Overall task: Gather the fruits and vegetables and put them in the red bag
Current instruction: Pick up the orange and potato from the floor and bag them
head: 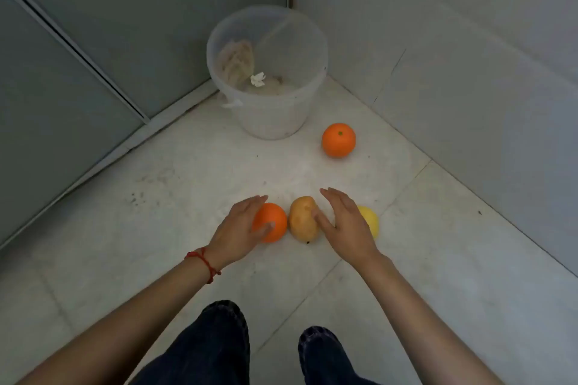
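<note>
Three pieces of produce lie in a row on the pale floor: an orange [273, 223], a brown potato [302, 218] and a yellow lemon [370, 219]. My left hand [240, 228] cups the left side of that orange, fingers apart, thumb on its front. My right hand [342, 222] is spread over the gap between potato and lemon, thumb touching the potato, hiding much of the lemon. A second orange [338, 140] sits alone farther back. No red bag is in view.
A translucent plastic bucket [275, 116] with cloth and paper inside stands in the corner, just left of the far orange. Grey walls close in on the left and right. My dark-trousered knees [219, 344] are at the bottom edge.
</note>
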`<state>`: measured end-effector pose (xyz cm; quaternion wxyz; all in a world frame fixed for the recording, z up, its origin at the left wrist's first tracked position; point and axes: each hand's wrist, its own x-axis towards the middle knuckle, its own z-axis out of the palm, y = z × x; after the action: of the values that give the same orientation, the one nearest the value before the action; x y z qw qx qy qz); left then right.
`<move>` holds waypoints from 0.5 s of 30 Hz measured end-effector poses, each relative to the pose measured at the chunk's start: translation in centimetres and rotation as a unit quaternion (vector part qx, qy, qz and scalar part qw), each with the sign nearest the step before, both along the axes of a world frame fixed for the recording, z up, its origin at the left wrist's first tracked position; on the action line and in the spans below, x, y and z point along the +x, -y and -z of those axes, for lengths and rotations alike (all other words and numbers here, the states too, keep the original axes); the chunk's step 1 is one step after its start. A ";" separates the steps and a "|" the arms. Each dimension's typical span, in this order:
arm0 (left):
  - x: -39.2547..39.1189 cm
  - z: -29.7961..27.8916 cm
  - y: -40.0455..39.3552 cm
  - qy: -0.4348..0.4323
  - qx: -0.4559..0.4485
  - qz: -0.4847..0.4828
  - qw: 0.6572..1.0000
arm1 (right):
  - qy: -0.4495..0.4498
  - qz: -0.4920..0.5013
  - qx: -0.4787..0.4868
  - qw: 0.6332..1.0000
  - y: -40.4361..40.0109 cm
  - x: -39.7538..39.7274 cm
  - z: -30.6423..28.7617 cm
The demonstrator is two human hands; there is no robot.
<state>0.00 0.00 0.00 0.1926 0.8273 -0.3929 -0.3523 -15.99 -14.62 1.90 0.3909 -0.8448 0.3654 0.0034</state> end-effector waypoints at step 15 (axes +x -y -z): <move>0.0 3.3 0.6 -0.156 -0.039 -0.231 0.960 | -0.072 0.031 0.068 0.995 -1.0 2.8 4.2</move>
<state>0.02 -0.62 -3.29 0.3594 0.8222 -0.1694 -0.4075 -13.23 -13.57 -2.33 0.4197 -0.8023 0.4173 0.0775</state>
